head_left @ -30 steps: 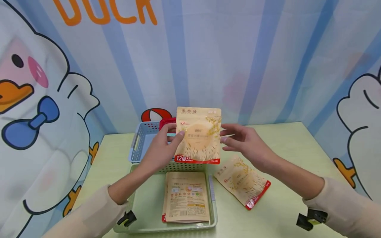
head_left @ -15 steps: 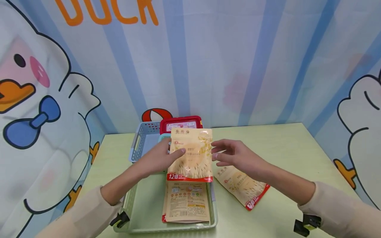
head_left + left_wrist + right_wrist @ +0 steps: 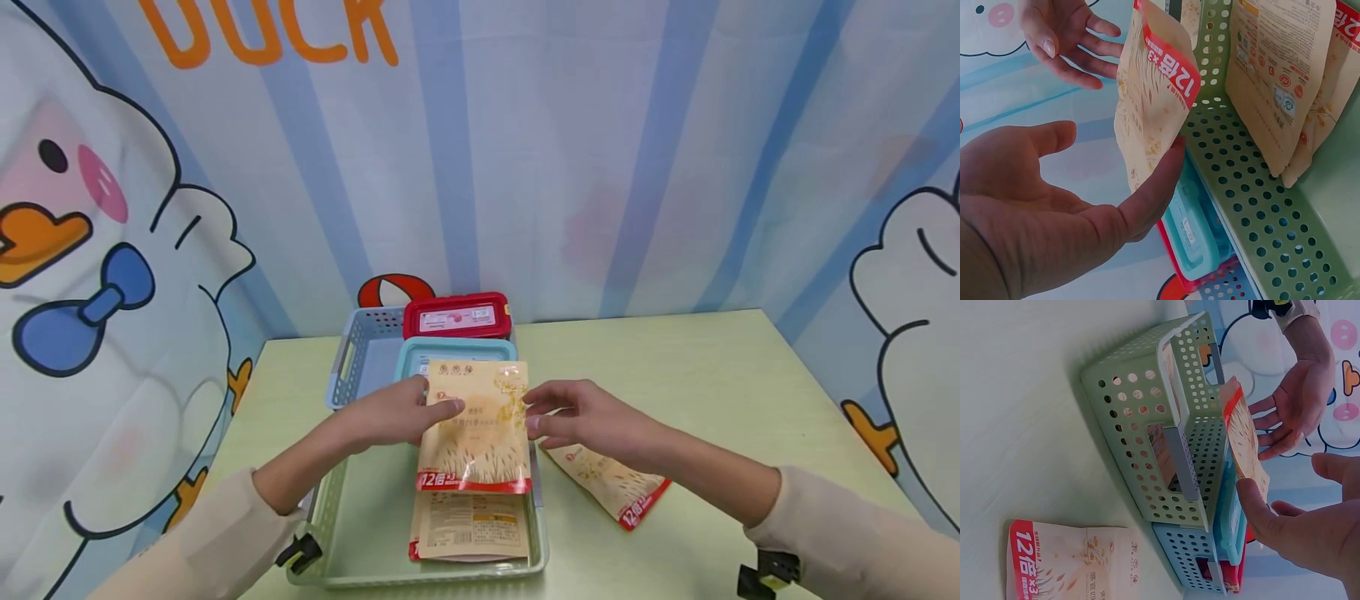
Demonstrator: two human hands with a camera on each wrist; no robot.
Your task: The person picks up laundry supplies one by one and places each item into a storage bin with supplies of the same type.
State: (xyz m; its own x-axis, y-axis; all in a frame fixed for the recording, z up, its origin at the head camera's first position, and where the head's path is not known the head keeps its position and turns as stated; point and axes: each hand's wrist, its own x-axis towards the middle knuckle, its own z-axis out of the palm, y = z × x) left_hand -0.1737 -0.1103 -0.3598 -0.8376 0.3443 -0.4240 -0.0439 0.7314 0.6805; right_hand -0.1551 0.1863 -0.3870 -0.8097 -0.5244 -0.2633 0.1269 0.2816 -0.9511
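A beige stand-up pouch [image 3: 480,446] with a red bottom band is held tilted above the green basket [image 3: 360,517]. My left hand [image 3: 393,414] supports its left side, with straight fingers behind it and the thumb raised off the front in the left wrist view. At its right edge, the fingers of my right hand [image 3: 1300,528] touch the pouch, thumb apart. Similar pouches [image 3: 1285,75] stand inside the basket, one showing its printed back. Another pouch [image 3: 611,483] lies face up on the table, partly hidden by my right hand.
Behind the green basket stands a blue perforated basket [image 3: 345,371]. It holds a red-lidded box [image 3: 457,317] and a teal-lidded box [image 3: 420,354]. A cartoon duck curtain [image 3: 562,167] hangs behind the pale green table [image 3: 712,383].
Both hands have lowered the pouch toward the green basket, leaning it further back. The red and teal boxes behind have come into view. The pouch on the table has not moved.
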